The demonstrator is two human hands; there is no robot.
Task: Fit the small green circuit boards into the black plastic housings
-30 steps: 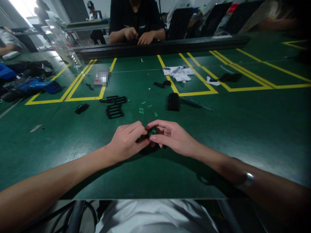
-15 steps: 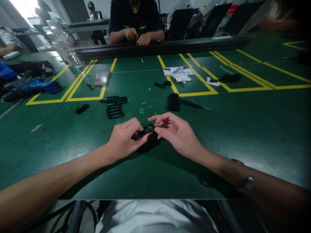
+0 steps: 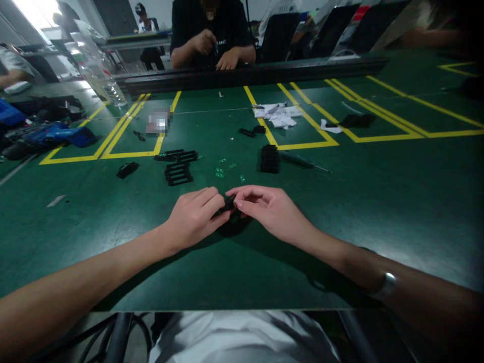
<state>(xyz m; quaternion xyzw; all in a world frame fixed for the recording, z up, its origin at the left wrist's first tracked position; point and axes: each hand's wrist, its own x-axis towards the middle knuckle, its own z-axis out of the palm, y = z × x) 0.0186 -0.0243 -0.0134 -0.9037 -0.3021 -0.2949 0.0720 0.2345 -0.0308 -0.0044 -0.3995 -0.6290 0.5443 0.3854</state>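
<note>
Between my hands, over the green table [image 3: 159, 282], is a small black part [image 3: 229, 202]. My left hand [image 3: 196, 214] pinches its left side between thumb and fingers. The fingers of my right hand [image 3: 266, 206] close round its right end and hide much of it. Just beyond lie small green circuit boards [image 3: 220, 172]. Black slotted frames [image 3: 178, 173] lie to their left, and a stack of black parts [image 3: 269, 159] stands to their right.
A screwdriver [image 3: 304, 162] lies right of the stack. Farther back are crumpled white paper [image 3: 280, 115], a plastic bottle [image 3: 115, 93] and blue tools [image 3: 71, 135]. Across a black rail [image 3: 212, 75], a person in a black shirt [image 3: 212, 30] sits.
My right hand's fingers have closed in on the black part, which has tilted so its green face no longer shows. The person opposite has raised one hand.
</note>
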